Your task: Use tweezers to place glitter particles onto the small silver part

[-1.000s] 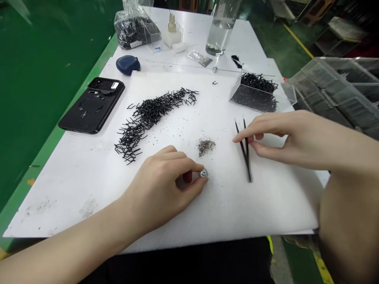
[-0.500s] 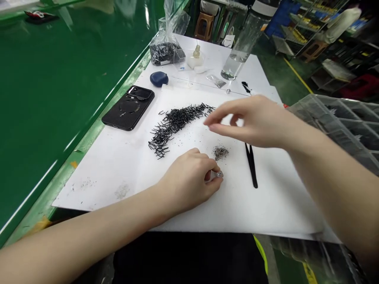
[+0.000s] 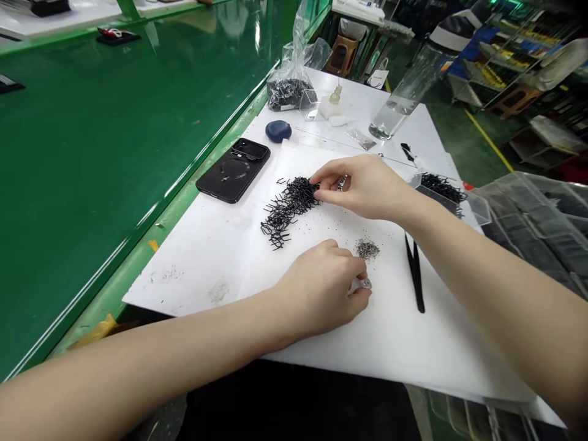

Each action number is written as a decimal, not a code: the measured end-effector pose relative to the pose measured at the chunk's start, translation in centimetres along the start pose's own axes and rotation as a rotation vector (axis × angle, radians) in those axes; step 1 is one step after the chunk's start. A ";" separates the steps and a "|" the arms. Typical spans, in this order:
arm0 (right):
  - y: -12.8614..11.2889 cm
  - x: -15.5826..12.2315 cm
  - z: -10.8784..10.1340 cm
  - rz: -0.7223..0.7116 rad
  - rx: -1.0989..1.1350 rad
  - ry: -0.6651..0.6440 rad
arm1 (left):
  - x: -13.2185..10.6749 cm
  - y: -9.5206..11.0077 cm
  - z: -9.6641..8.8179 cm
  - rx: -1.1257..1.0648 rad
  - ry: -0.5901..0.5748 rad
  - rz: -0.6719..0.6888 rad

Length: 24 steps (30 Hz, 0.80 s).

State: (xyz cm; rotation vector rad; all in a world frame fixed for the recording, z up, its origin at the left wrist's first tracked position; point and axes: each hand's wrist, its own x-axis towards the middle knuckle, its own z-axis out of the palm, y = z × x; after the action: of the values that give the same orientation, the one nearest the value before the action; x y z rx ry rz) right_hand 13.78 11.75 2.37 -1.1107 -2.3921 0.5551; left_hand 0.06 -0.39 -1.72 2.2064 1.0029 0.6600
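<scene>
White foam sheet (image 3: 193, 288) holds a black clip heap (image 3: 287, 205) running diagonally up-right. Left hand (image 3: 319, 291) pinches a small silver part (image 3: 362, 283) just below a grit pile (image 3: 367, 249); right hand (image 3: 362, 187), half-closed, touches the heap's upper end, any grip unclear, near an acrylic tray (image 3: 436, 195) of clips.

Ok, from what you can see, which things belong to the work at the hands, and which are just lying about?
At work: right hand, black wire clips, left hand, small silver part, black tweezers.
Lying about: black-cased phone, blue case, water bottle.
</scene>
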 end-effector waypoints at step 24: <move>1.4 -0.2 -1.3 0.211 0.203 0.140 | 0.0 0.2 -0.4 0.012 0.040 -0.008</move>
State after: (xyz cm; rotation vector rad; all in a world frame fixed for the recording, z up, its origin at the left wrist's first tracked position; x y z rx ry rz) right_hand 15.46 12.65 2.66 -1.2735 -2.0624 0.7467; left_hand -0.10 -0.33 -1.25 2.2065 1.0383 0.6990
